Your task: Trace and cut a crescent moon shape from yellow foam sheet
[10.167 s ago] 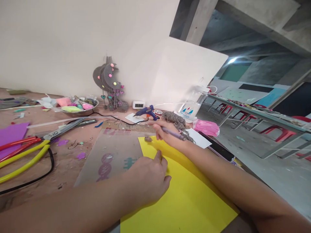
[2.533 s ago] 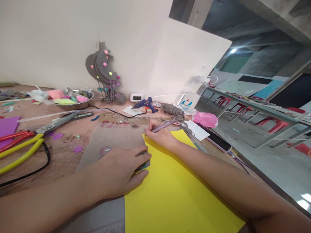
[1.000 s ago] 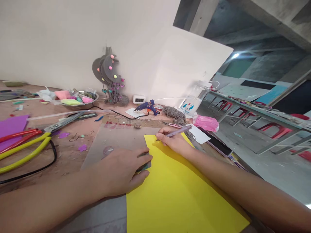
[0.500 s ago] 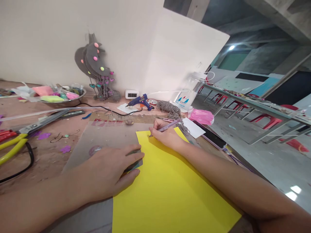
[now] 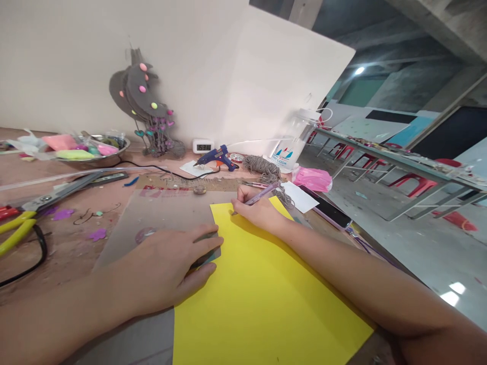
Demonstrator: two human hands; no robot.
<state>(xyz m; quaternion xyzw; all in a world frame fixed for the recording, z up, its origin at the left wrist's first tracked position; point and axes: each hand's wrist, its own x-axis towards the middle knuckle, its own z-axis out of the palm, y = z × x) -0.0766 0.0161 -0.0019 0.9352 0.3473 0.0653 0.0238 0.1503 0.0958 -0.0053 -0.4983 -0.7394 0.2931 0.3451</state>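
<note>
A sheet of yellow paper (image 5: 251, 289) lies in front of me on a translucent mat (image 5: 167, 208). My right hand (image 5: 253, 208) rests near the sheet's far edge, its fingers closed round a light purple pen (image 5: 262, 193). The pen's tip points down at the paper near the far left corner. My left hand (image 5: 173, 266) lies flat with fingers apart, fingertips at the paper's left edge. Under that palm is a dark, flat piece with a blue-green corner (image 5: 210, 257), mostly hidden.
Left are scissors with yellow handles (image 5: 19, 228) and a metal bowl (image 5: 102, 158) of clay packs. Behind the mat sit a blue glue gun (image 5: 218, 158), a small clock (image 5: 203, 146), grey yarn (image 5: 262, 167) and a clear bottle (image 5: 292, 139). A phone (image 5: 327, 210) lies right.
The whole view has shifted slightly, so things appear a little farther left. Both hands keep nearly the same places on the paper, and the pen stays in my right hand.
</note>
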